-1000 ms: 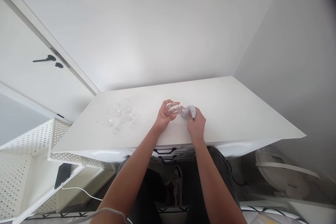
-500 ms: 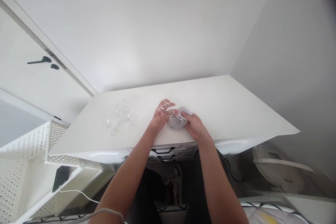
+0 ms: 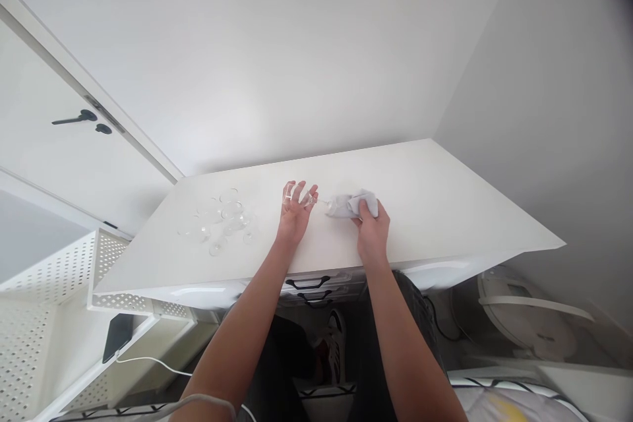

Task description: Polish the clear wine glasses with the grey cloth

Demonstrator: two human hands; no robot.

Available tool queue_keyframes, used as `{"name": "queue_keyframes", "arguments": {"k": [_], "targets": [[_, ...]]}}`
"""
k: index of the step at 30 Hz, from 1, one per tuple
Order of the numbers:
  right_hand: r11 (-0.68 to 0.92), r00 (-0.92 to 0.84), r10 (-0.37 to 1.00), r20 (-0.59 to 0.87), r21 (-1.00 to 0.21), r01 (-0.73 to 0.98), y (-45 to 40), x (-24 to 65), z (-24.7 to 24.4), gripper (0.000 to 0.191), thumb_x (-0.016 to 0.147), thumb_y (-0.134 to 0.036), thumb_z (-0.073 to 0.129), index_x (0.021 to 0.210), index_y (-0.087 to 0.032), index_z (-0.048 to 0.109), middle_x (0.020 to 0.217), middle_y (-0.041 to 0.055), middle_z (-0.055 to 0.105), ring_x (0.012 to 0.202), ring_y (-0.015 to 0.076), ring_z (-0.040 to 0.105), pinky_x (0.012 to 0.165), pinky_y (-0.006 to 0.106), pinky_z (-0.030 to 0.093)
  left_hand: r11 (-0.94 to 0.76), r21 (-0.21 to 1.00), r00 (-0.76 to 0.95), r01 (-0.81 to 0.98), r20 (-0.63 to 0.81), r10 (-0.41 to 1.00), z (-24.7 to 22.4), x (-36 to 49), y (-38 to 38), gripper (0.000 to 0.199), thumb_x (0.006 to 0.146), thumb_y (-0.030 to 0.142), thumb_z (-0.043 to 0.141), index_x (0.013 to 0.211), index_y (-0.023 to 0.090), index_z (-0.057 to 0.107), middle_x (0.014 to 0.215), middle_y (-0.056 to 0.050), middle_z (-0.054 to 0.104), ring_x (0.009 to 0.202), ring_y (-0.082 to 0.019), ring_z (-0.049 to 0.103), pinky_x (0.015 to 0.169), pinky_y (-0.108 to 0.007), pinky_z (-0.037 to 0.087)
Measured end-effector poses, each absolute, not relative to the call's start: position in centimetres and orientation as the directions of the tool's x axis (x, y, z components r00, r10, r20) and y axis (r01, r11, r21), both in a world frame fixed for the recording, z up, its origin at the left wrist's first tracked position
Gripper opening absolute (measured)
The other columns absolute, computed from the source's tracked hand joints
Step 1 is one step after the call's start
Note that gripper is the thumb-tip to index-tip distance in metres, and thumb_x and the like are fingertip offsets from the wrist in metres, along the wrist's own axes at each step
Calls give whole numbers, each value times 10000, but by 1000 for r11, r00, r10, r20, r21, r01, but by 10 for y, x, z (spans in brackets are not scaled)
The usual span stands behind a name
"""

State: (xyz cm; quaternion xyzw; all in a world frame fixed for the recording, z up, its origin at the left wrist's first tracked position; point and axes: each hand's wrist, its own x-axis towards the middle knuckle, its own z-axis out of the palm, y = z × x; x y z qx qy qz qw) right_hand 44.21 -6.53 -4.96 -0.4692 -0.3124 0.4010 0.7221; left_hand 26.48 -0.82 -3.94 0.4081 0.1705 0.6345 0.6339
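Observation:
A clear wine glass (image 3: 324, 203) lies sideways between my hands above the white top, its thin stem showing in the gap. At its left end, my left hand (image 3: 294, 211) grips it with bent, parted fingers. Clear glass shows among those fingers, but which part is hard to make out. My right hand (image 3: 373, 227) pinches a pale grey cloth (image 3: 364, 203) over the right end of the glass, hiding much of it. Further left on the same surface, several clear stemmed glasses (image 3: 232, 211) are grouped closely, their outlines overlapping.
The white cabinet top (image 3: 430, 204) runs along the wall, with dark drawer handles (image 3: 309, 283) below its front edge. Perforated white shelving (image 3: 111, 257) adjoins at left, holding a dark phone (image 3: 117, 336) with a white cable. A lidded appliance (image 3: 529, 316) stands low at right.
My right hand and the cloth have moved right and slightly up. My left hand has shifted a little left. The glass has straightened out sideways, with its stem now visible between my hands.

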Motion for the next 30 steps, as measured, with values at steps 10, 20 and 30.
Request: {"name": "queue_keyframes", "arguments": {"k": [10, 20, 30], "targets": [[88, 447, 892, 66, -996, -28, -61, 420, -61, 293, 829, -386, 682, 1028, -183, 756, 981, 65, 762, 909, 248, 646, 823, 368, 505, -93, 826, 398, -556, 362, 843, -39, 275, -14, 630, 769, 448, 926, 1280, 318, 581, 1406, -80, 602, 1409, -344, 582, 1240, -523, 381], [175, 696, 678, 236, -972, 159, -72, 437, -43, 331, 969, -483, 588, 1168, -221, 557, 1043, 74, 702, 894, 232, 637, 802, 364, 484, -189, 868, 242, -459, 326, 914, -56, 273, -1, 661, 804, 524, 876, 1376, 283, 650, 1377, -119, 641, 1176, -253, 655, 1033, -435, 499], [198, -65, 980, 190, -965, 173, -86, 438, -14, 324, 1033, -597, 469, 987, -282, 532, 890, 1, 622, 821, 224, 565, 760, 345, 438, -181, 861, 299, -475, 352, 887, -48, 269, -4, 562, 866, 593, 789, 1328, 278, 729, 1513, -112, 600, 1477, -346, 475, 1081, -413, 470]]}}
